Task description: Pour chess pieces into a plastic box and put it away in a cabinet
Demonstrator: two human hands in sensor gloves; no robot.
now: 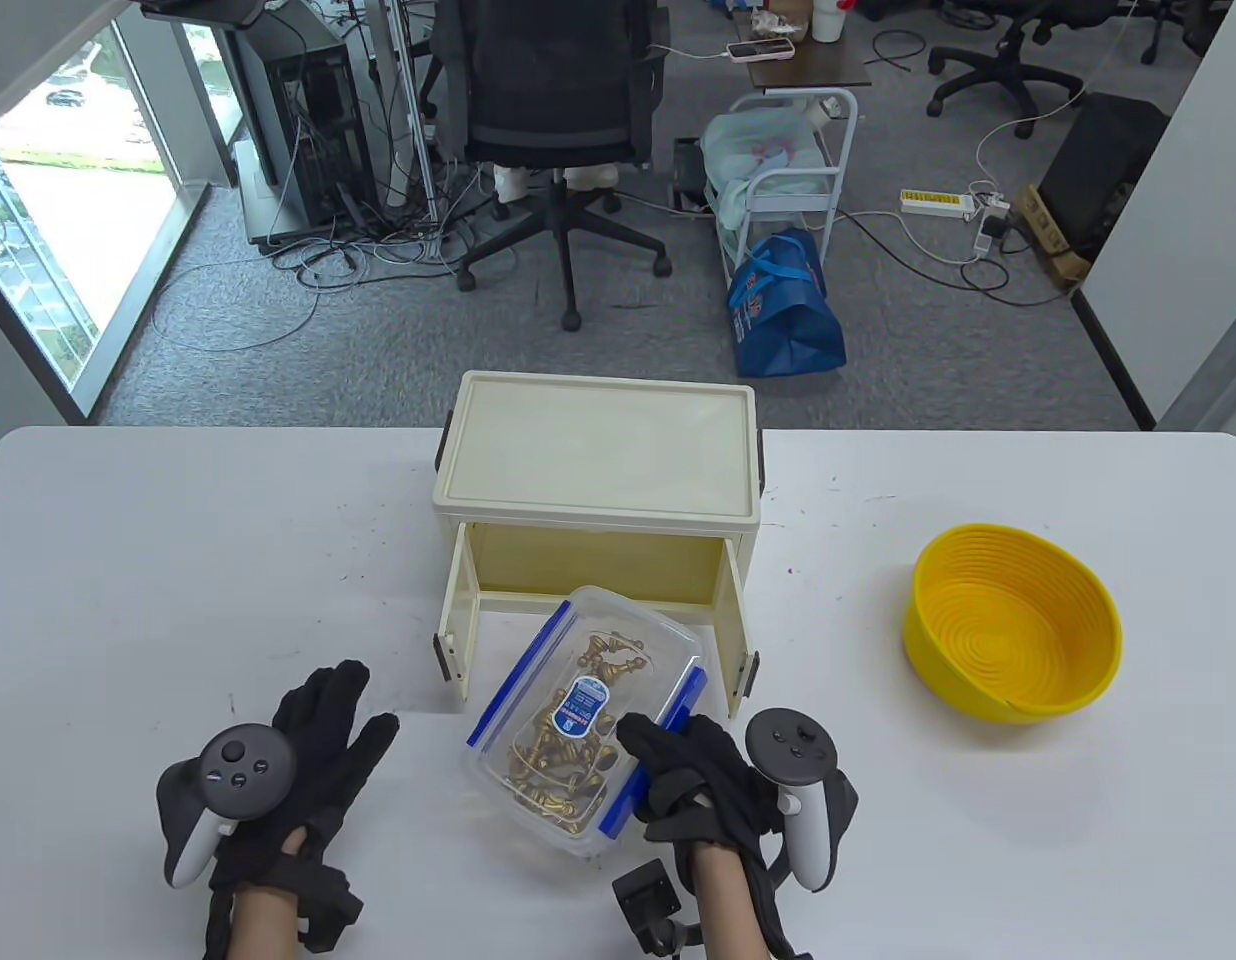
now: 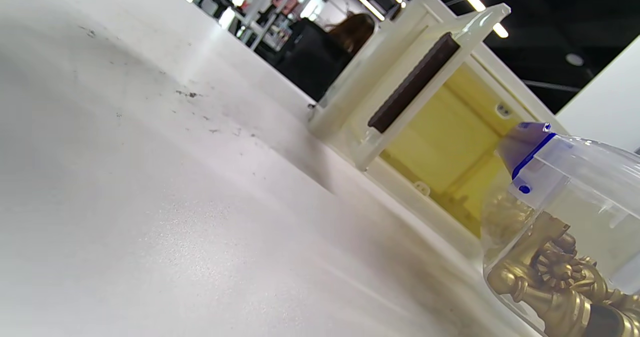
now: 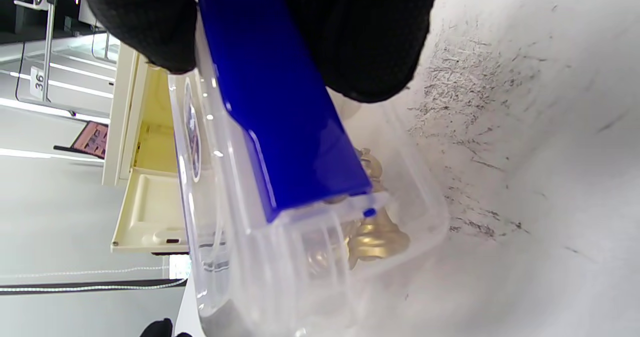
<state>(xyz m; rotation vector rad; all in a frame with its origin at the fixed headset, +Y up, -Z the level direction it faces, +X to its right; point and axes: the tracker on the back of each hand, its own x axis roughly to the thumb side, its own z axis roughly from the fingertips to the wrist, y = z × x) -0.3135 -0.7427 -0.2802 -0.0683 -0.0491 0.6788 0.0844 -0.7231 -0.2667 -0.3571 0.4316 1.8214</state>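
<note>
A clear plastic box (image 1: 538, 700) with a lid and blue clips holds gold chess pieces (image 1: 568, 760). It lies at an angle on the white table, its far end between the open doors of the cream cabinet (image 1: 598, 470). My right hand (image 1: 668, 760) grips the box's near right side, fingers over the blue clip (image 3: 285, 127). My left hand (image 1: 338, 720) lies open on the table to the left of the box, apart from it. The box (image 2: 575, 217) and the cabinet's left door (image 2: 415, 82) show in the left wrist view.
An empty yellow bowl (image 1: 1013, 635) stands at the right of the table (image 1: 178, 560). The cabinet's two doors (image 1: 458, 620) stick out toward me on either side of the box. An office chair and floor clutter lie beyond the table.
</note>
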